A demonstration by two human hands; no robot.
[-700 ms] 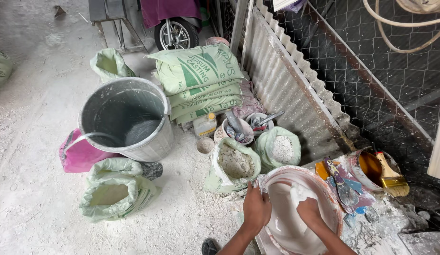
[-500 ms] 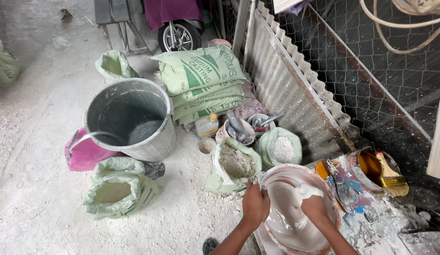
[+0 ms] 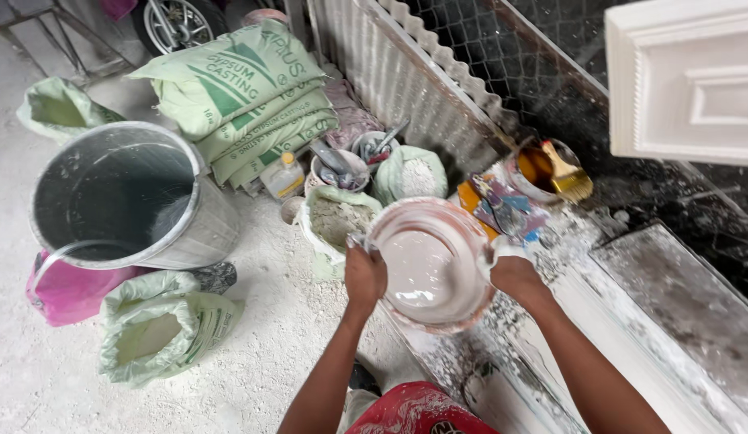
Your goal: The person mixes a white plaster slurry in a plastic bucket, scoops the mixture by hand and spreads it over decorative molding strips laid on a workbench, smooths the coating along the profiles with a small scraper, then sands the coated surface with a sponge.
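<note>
Bowl [image 3: 432,261] of pale wet plaster sits between both hands, held over the powdery edge of a long white slab [image 3: 631,321]. Left hand [image 3: 364,275] is clamped on the rim at its own side, fingers curled over the edge; right hand [image 3: 515,277] grips the opposite rim the same way. Round and with no long axis, the bowl lies equally near both hands. Beyond the left hand stand an open sack [image 3: 335,219] of powder and a big grey bucket [image 3: 125,201].

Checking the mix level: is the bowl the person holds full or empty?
Partly full. The bowl, held by left hand and right hand, shows smooth white liquid across its bottom, well below the rim.
</note>
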